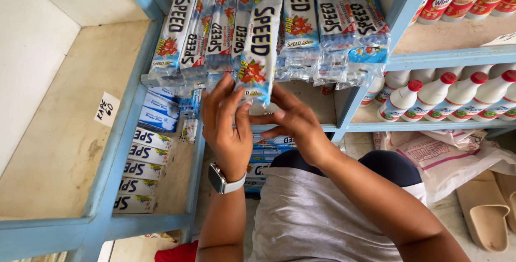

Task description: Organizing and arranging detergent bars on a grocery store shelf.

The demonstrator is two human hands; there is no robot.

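blue shelf [424,58], wrapped soap bars [269,20]; white bottles [430,98]

The long plastic-wrapped soap bars [260,41] are white and light blue with dark blue lettering and a red-and-yellow starburst, and the row of them fills the view from 11 to 1 o'clock on a shelf frame [430,58] painted pale blue with cream boards. At 3 o'clock the white plastic bottles [430,98] carry red caps and red, green and blue labels. At 6 o'clock a silver wristwatch with a white strap [221,181] shows above a grey shirt [306,213], and a beige slipper [486,213] lies at 4 o'clock.
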